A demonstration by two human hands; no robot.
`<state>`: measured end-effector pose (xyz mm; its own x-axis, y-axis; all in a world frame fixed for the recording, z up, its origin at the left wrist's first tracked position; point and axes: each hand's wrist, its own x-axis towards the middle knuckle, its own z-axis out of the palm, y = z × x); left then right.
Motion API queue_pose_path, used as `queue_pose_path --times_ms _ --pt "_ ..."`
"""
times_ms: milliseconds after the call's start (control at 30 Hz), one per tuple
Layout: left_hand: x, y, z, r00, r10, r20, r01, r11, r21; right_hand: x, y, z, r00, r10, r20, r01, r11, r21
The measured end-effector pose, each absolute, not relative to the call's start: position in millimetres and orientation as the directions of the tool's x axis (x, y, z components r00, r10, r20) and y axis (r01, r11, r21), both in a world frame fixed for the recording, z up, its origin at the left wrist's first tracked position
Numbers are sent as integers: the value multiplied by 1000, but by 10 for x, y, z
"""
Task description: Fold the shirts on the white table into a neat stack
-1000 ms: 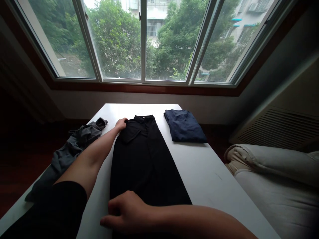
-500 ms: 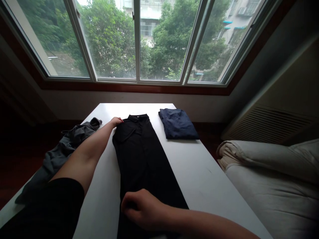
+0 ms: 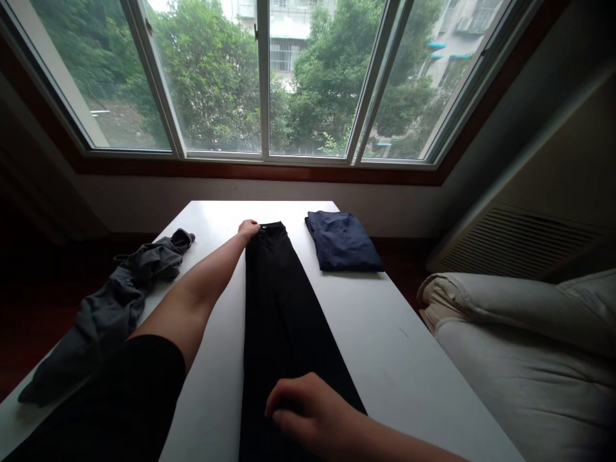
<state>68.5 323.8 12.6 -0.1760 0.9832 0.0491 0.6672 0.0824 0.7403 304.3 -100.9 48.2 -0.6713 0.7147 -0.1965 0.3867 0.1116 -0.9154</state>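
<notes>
Black trousers [image 3: 274, 301] lie lengthwise down the white table [image 3: 404, 359], narrow and folded, with the waistband at the far end. My left hand [image 3: 249, 228] is stretched far forward, its fingers closed on the left corner of that waistband. Low in the view, my right hand [image 3: 308, 410] is over the near part of the trouser legs. Its fingers are curled in on the black cloth, and the fingertips are partly hidden. The bottom of the legs runs out of view.
A crumpled dark grey garment [image 3: 110, 308] lies along the table's left edge. Folded navy clothing [image 3: 344, 242] rests at the far right edge. Beyond the table are a wall and a window [image 3: 308, 160]. A pale sofa [image 3: 520, 340] stands to the right.
Both hands have moved to the right. The left side of the trousers has come over with them, so the trousers now look narrower and straighter at the waist.
</notes>
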Motion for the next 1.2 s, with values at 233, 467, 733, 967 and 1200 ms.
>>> queue_pose_path --times_ms 233,467,733,967,1200 --pt "783 3094 -169 -71 986 149 764 -42 643 3189 -1059 388 -626 717 -305 577 164 -800" --pt "691 3118 -224 -74 957 281 852 -86 516 3199 -1029 303 -655 725 -213 566 283 -774" --pt "734 2942 -434 137 948 288 890 -246 384 3475 -1007 494 -702 660 -266 613 371 -697" --pt "727 2843 -667 267 955 126 913 -292 283 3322 -1051 258 -777 617 -127 571 604 -556" --pt "718 2886 -587 294 953 75 924 -303 233 3272 -1044 -14 -801 592 -86 579 730 -363"
